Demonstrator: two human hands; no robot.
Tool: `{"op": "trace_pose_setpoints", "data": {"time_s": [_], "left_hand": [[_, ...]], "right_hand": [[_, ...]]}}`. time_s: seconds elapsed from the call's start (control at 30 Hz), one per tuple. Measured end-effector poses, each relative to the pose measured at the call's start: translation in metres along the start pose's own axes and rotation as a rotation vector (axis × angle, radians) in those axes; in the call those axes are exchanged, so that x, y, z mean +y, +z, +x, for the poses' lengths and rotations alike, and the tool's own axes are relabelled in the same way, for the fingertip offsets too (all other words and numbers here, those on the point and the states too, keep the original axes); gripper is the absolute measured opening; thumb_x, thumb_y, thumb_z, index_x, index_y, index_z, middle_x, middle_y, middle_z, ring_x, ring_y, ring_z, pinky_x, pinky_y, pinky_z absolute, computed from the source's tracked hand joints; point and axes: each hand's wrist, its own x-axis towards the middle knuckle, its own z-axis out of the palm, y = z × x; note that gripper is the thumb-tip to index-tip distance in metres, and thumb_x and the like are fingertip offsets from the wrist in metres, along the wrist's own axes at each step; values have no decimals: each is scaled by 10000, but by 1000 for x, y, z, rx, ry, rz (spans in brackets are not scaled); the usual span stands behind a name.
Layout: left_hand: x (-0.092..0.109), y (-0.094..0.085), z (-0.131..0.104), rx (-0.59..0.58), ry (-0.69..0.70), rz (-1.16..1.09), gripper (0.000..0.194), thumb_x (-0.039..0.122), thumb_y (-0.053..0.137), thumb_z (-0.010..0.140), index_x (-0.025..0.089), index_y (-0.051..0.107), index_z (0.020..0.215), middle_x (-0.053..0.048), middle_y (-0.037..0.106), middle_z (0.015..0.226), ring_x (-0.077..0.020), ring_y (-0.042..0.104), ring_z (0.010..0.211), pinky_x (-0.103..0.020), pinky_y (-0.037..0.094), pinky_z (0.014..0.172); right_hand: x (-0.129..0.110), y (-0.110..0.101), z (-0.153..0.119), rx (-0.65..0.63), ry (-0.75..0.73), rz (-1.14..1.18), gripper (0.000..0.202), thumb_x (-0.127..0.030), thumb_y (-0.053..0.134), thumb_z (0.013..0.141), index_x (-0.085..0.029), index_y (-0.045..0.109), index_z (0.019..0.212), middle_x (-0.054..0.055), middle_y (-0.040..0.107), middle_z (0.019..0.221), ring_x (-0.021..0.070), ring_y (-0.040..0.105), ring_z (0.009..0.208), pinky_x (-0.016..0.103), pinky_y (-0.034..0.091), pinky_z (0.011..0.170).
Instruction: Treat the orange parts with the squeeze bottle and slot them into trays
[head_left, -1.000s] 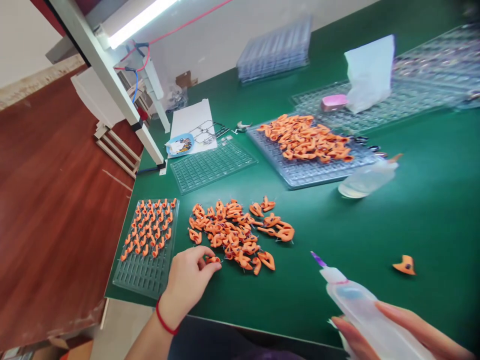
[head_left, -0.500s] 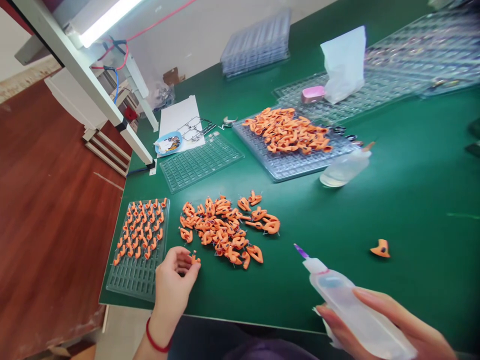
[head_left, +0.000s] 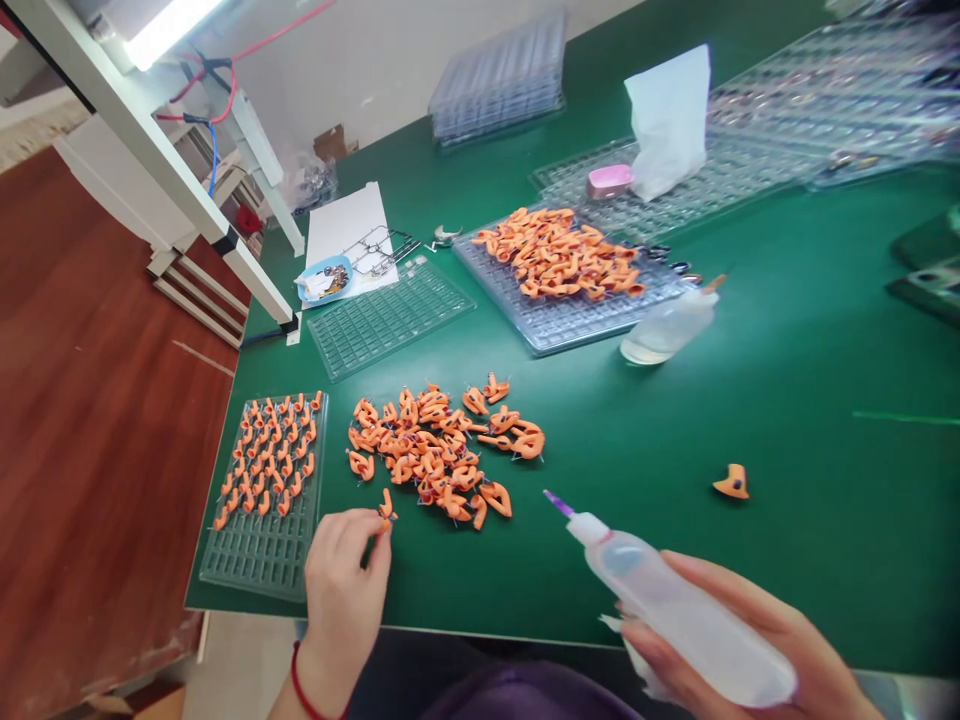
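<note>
Between thumb and fingers my left hand (head_left: 346, 568) pinches a small orange curved piece (head_left: 386, 506), just in front of a loose pile of similar orange pieces (head_left: 442, 450). My right hand (head_left: 750, 620) is wrapped round a translucent squeeze bottle (head_left: 686, 610) with a purple needle tip (head_left: 556, 503) pointing up and left. A crumpled white tissue (head_left: 643, 660) is caught under that hand's fingers. Left of the pile, a clear tray (head_left: 255, 560) carries rows of orange pieces standing in its slots.
Behind lies a tray (head_left: 540, 340) heaped with orange pieces, beside a second bottle (head_left: 667, 330). A flat tray (head_left: 390, 315), a blue dish (head_left: 325, 282) and stacked trays (head_left: 499, 80) stand farther back. One orange piece (head_left: 733, 482) lies alone at right. A lamp post (head_left: 187, 190) rises at left.
The piece in my left hand has turned more upright. My right hand has brought the bottle left, closer to the left hand. The whole view has shifted slightly.
</note>
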Motion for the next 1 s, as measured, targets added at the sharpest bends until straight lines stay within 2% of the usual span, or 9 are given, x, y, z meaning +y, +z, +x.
{"op": "trace_pose_setpoints", "data": {"time_s": [0.13, 0.23, 0.3, 0.5, 0.8, 1.0], "left_hand": [[16, 7, -17, -28, 285, 176, 177, 93, 579, 937, 199, 683, 1033, -52, 702, 862, -165, 653, 773, -284, 539, 712], [22, 12, -24, -52, 356, 235, 205, 68, 557, 941, 174, 658, 1084, -58, 694, 841, -167, 638, 739, -295, 527, 688], [24, 14, -26, -50, 372, 252, 212, 60, 555, 937, 163, 650, 1097, -59, 693, 832, -171, 635, 728, -305, 523, 684], [24, 14, -24, -64, 379, 251, 205, 42, 572, 921, 142, 642, 1087, -58, 690, 819, -177, 623, 713, -314, 512, 671], [26, 15, -23, -61, 356, 250, 191, 75, 569, 938, 187, 641, 1075, -42, 687, 796, -169, 637, 696, -312, 507, 657], [26, 15, -21, -56, 364, 251, 177, 69, 578, 937, 177, 639, 1063, -37, 682, 792, -164, 628, 700, -306, 505, 664]], "right_hand": [[-14, 6, 0, -191, -178, 37, 358, -440, 590, 970, -235, 561, 1263, 93, 759, 993, 204, 769, 710, 201, 631, 618], [-17, 15, -4, -236, -266, 0, 340, -397, 578, 968, -219, 570, 1258, 94, 764, 1015, 214, 773, 818, 231, 628, 754], [-18, 19, -6, -247, -298, -34, 338, -370, 584, 954, -217, 578, 1256, 91, 766, 1024, 216, 769, 852, 251, 617, 810], [-26, 20, 1, -280, -349, -56, 322, -325, 570, 945, -207, 569, 1245, 85, 772, 984, 200, 767, 809, 244, 613, 778], [-25, 19, -2, -294, -329, -46, 351, -304, 581, 931, -230, 565, 1273, 79, 776, 1009, 216, 770, 820, 270, 615, 786], [-28, 17, 1, -328, -341, -61, 326, -295, 541, 963, -224, 545, 1282, 80, 769, 1016, 203, 763, 840, 257, 603, 796]]}}
